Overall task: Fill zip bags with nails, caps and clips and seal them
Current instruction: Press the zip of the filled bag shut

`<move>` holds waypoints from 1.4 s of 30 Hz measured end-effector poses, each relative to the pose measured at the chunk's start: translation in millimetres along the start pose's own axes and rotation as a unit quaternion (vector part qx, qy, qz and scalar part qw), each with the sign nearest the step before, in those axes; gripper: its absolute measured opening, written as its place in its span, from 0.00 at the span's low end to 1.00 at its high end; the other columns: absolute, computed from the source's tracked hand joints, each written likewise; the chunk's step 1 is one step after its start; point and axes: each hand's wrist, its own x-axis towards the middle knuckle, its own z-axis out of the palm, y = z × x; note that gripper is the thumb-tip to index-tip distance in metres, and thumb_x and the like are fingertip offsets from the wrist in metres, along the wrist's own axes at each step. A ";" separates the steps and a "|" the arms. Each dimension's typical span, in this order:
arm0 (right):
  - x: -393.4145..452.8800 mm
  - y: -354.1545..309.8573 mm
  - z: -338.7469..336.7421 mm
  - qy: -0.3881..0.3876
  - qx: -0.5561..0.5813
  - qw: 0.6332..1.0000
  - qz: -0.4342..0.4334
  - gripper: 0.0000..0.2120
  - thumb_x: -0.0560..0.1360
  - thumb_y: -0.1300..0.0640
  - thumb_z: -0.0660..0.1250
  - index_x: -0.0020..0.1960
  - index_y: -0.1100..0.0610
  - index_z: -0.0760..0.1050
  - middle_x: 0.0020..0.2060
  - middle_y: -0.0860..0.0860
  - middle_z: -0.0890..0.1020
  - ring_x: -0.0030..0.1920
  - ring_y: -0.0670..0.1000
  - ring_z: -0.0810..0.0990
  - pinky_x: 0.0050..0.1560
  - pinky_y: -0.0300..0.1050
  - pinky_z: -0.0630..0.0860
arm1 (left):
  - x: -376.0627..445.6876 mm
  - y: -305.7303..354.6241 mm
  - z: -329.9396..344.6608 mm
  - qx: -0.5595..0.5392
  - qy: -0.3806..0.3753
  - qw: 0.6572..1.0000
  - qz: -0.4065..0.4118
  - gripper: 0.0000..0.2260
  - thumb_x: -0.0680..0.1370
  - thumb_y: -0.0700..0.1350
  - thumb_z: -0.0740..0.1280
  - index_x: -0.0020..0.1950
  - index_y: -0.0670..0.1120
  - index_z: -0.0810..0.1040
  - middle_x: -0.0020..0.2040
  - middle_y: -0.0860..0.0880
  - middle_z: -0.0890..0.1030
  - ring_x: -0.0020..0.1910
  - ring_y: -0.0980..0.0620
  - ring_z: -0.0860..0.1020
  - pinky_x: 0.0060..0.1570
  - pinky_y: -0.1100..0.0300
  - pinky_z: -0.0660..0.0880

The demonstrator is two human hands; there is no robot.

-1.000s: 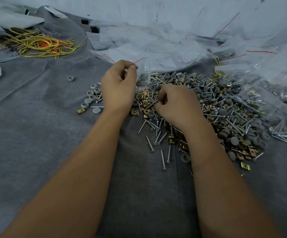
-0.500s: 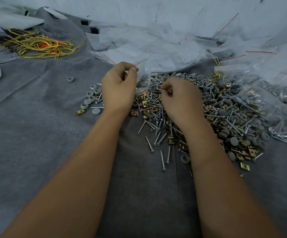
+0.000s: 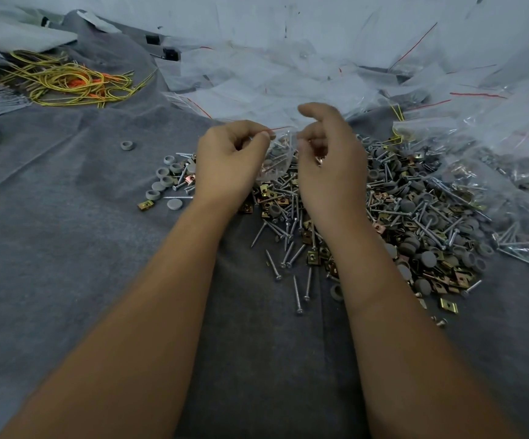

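Left hand (image 3: 228,163) pinches the red-striped top edge of a small clear zip bag (image 3: 275,160), thumb and forefinger closed on the strip. Bag hangs from that pinch, just right of the left knuckles, in the gap between both hands, over the near-left part of the hardware pile (image 3: 399,217). Some screws and a copper-coloured clip show through its wall.

Right hand (image 3: 329,166) is at the bag's right side, fingers curled; a small copper-toned piece shows at its fingertips by the bag mouth. Cannot tell whether it's pinching that piece or the bag edge. Forefinger is raised and hooked above the rest.

Pile of screws, grey caps and brass clips lies on the grey felt cloth (image 3: 66,264), centre to right, under and past the right wrist. A small group of grey caps (image 3: 165,182) sits just left of the left hand; one lone cap (image 3: 127,145) further left.

Empty zip bags (image 3: 272,83) are heaped along the cloth's far edge, filled bags (image 3: 494,172) at the right edge. Yellow and orange wire ties (image 3: 66,80) in the far-left corner.
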 end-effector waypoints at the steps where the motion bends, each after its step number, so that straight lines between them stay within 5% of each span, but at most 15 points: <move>1: 0.5 1.6 -1.8 0.008 0.006 1.000 0.012 0.23 0.73 0.71 0.60 0.64 0.55 0.74 0.48 0.50 0.78 0.46 0.48 0.75 0.45 0.34 0.71 | 0.6 0.7 -0.5 -0.020 -0.001 1.000 -0.007 0.09 0.75 0.39 0.66 0.40 0.49 0.83 0.35 0.41 0.82 0.34 0.56 0.75 0.36 0.64 0.70; 3: 1.4 2.5 -5.2 -0.031 0.039 0.997 0.056 0.30 0.69 0.73 0.59 0.66 0.49 0.71 0.55 0.48 0.76 0.51 0.45 0.74 0.44 0.29 0.68 | 1.9 2.8 -2.5 -0.066 -0.018 0.997 -0.023 0.10 0.76 0.36 0.65 0.38 0.46 0.83 0.27 0.53 0.80 0.28 0.61 0.73 0.31 0.69 0.68; 6: 2.2 -0.1 -5.7 -0.122 0.097 0.985 0.079 0.25 0.69 0.69 0.66 0.62 0.49 0.74 0.57 0.46 0.79 0.59 0.44 0.76 0.53 0.25 0.69 | 1.0 8.6 -3.6 -0.173 -0.062 0.981 -0.062 0.12 0.74 0.33 0.64 0.34 0.43 0.82 0.24 0.54 0.77 0.24 0.60 0.72 0.27 0.69 0.67; 9: 3.9 -2.7 -7.0 -0.108 0.158 0.977 0.098 0.09 0.71 0.65 0.70 0.47 0.53 0.81 0.42 0.47 0.84 0.46 0.45 0.81 0.50 0.39 0.78 | -1.4 15.0 -5.0 -0.273 -0.091 0.949 -0.127 0.07 0.69 0.43 0.67 0.32 0.46 0.83 0.30 0.46 0.79 0.30 0.47 0.77 0.30 0.58 0.71; 11: 5.3 -0.8 -10.5 -0.069 0.191 0.970 0.134 0.08 0.73 0.63 0.71 0.40 0.51 0.81 0.35 0.47 0.83 0.39 0.45 0.82 0.42 0.38 0.79 | 1.4 12.9 -7.1 -0.313 -0.097 0.931 -0.163 0.12 0.73 0.50 0.66 0.41 0.44 0.84 0.35 0.44 0.78 0.34 0.45 0.78 0.35 0.57 0.74; 14: 6.8 4.3 -15.2 0.023 0.233 0.953 0.193 0.06 0.75 0.63 0.70 0.41 0.55 0.80 0.31 0.46 0.82 0.33 0.44 0.81 0.35 0.36 0.77 | 6.0 7.5 -8.2 -0.284 -0.112 0.937 -0.170 0.20 0.80 0.57 0.57 0.52 0.44 0.81 0.44 0.44 0.78 0.40 0.48 0.77 0.38 0.59 0.75; 18: 7.8 8.9 -19.1 0.090 0.253 0.932 0.242 0.05 0.76 0.63 0.69 0.41 0.57 0.80 0.28 0.46 0.81 0.31 0.44 0.80 0.39 0.40 0.79 | 2.8 2.8 -3.1 -0.204 -0.140 0.958 -0.144 0.11 0.80 0.50 0.64 0.48 0.44 0.80 0.39 0.52 0.81 0.38 0.56 0.78 0.39 0.63 0.75; 26: 8.4 6.1 -21.1 0.060 0.179 0.964 0.187 0.07 0.75 0.62 0.70 0.39 0.54 0.78 0.31 0.49 0.80 0.34 0.48 0.79 0.42 0.50 0.79 | 2.6 8.6 3.2 -0.213 -0.017 0.975 -0.056 0.09 0.80 0.36 0.65 0.44 0.46 0.81 0.35 0.54 0.82 0.37 0.56 0.78 0.40 0.59 0.76; 32: 6.5 -2.2 -23.8 0.023 0.221 0.962 0.159 0.07 0.76 0.64 0.69 0.41 0.54 0.78 0.32 0.52 0.80 0.29 0.43 0.79 0.33 0.36 0.76 | -0.5 10.9 3.1 -0.196 0.048 0.979 0.008 0.06 0.82 0.38 0.61 0.49 0.45 0.77 0.31 0.54 0.79 0.30 0.54 0.76 0.33 0.59 0.75; 35: 6.6 -2.0 -25.7 0.031 0.270 0.943 0.194 0.05 0.77 0.62 0.68 0.42 0.59 0.78 0.32 0.54 0.77 0.29 0.44 0.77 0.29 0.36 0.76 | -3.0 9.2 6.8 -0.182 0.043 0.982 0.005 0.05 0.82 0.39 0.63 0.51 0.44 0.78 0.32 0.48 0.76 0.32 0.48 0.75 0.32 0.56 0.74; 42: 7.7 7.1 -24.6 0.065 0.303 0.922 0.232 0.04 0.77 0.62 0.68 0.46 0.62 0.80 0.31 0.48 0.81 0.29 0.43 0.78 0.31 0.36 0.76 | -0.7 2.9 7.3 -0.210 0.037 0.975 -0.059 0.05 0.80 0.40 0.67 0.52 0.42 0.81 0.31 0.50 0.77 0.30 0.51 0.74 0.32 0.58 0.74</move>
